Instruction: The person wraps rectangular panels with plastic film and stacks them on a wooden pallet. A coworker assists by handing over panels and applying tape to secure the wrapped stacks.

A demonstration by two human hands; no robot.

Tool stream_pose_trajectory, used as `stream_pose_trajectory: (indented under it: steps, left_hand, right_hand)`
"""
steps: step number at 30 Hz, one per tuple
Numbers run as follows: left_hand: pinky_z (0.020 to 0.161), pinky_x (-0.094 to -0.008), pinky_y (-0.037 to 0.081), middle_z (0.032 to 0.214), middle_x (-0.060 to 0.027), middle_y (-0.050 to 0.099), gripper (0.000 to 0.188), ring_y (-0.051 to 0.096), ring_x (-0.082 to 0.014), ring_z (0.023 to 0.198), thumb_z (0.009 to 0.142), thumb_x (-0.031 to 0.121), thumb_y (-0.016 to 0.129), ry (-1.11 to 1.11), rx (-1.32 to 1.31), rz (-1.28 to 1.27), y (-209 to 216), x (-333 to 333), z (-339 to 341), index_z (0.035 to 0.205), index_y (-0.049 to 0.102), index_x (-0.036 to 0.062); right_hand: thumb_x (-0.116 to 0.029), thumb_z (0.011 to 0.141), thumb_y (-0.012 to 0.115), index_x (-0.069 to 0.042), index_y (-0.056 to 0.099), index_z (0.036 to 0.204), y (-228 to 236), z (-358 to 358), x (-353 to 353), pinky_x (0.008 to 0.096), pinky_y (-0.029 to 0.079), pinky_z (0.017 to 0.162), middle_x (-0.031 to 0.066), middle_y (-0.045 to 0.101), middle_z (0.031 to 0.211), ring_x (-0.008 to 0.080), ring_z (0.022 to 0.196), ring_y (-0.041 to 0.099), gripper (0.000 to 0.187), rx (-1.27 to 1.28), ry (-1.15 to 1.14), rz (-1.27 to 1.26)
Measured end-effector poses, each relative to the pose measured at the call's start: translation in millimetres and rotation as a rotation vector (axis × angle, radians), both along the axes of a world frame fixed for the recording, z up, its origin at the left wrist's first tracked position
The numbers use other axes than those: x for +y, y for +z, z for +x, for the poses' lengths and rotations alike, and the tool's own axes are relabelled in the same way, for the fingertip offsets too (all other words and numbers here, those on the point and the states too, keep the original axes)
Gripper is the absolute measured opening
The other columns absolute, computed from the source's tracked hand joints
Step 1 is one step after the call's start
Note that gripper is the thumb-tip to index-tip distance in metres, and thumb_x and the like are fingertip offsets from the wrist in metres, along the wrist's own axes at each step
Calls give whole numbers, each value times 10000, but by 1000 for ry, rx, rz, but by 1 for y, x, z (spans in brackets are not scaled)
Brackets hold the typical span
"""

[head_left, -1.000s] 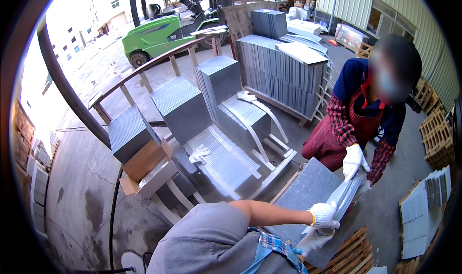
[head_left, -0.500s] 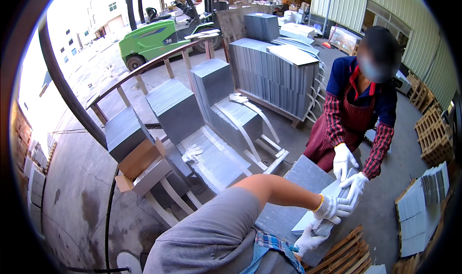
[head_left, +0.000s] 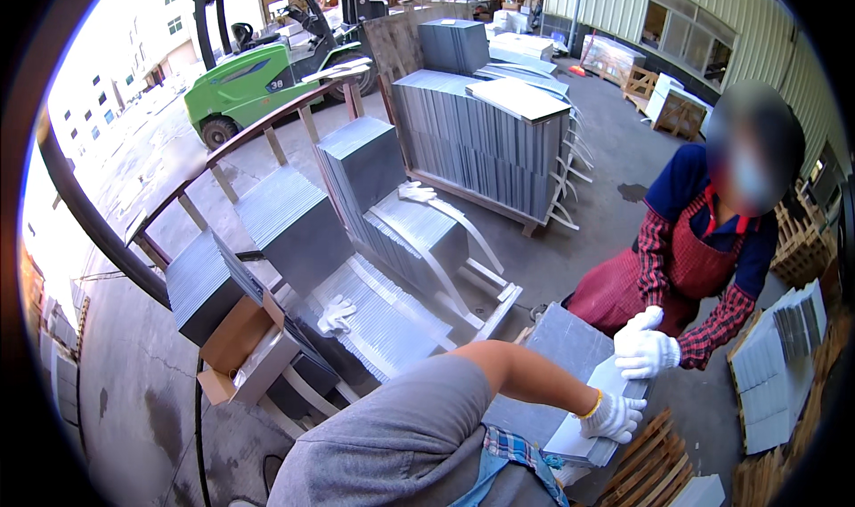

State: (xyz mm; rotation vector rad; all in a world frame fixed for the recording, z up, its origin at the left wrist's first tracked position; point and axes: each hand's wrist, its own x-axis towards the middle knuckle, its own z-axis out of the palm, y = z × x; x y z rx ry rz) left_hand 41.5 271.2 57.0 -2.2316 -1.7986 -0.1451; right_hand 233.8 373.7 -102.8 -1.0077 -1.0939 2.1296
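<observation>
My left hand [head_left: 613, 417], in a white glove with a yellow cuff, has its fingers curled over a short stack of thin pale-grey tiles [head_left: 566, 442]. Of my right hand [head_left: 570, 476], only a bit of white glove shows at the stack's near edge, and its fingers are hidden. The stack rests on a larger bluish-grey slab surface [head_left: 570, 333]. Across from me, a co-worker in a dark red apron [head_left: 690, 280] leans in. Both of that person's white-gloved hands [head_left: 646, 347] are together at the stack's far end.
Strapped stacks of grey tiles [head_left: 378, 315] stand to the left, with a loose white glove [head_left: 337, 315] on one. An open cardboard box [head_left: 245, 338] sits beside them. Wooden pallets [head_left: 655, 458] and more tiles [head_left: 779, 373] lie to the right. A green forklift [head_left: 258, 84] is parked behind.
The co-worker has moved right and lower, with both hands now together at the far end. The tiles lie flatter under my left hand. My right hand has become mostly hidden. The view has shifted.
</observation>
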Motion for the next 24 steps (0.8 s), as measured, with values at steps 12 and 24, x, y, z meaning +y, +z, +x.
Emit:
stream_pose_trajectory:
  steps: [12, 24]
  left_hand:
    - [982, -516, 388, 893, -39, 684, 226, 641, -266, 965, 614, 290, 721, -66, -114, 259, 2, -3, 4, 818, 705, 194]
    - [1144, -535, 276, 1120, -91, 587, 511, 521, -313, 1217, 583, 188, 778, -85, -210, -50, 35, 7, -3, 1055, 594, 125]
  right_hand:
    - [-578, 1014, 282, 45, 384, 1470, 32, -6, -12, 509, 310, 1165, 207, 409, 1528, 393, 1397, 412, 779, -137, -123, 175]
    - [-510, 1014, 304, 29, 401, 1461, 55, -49, -19, 512, 383, 1108, 210, 476, 1461, 367, 1341, 474, 706, 409, -329, -471]
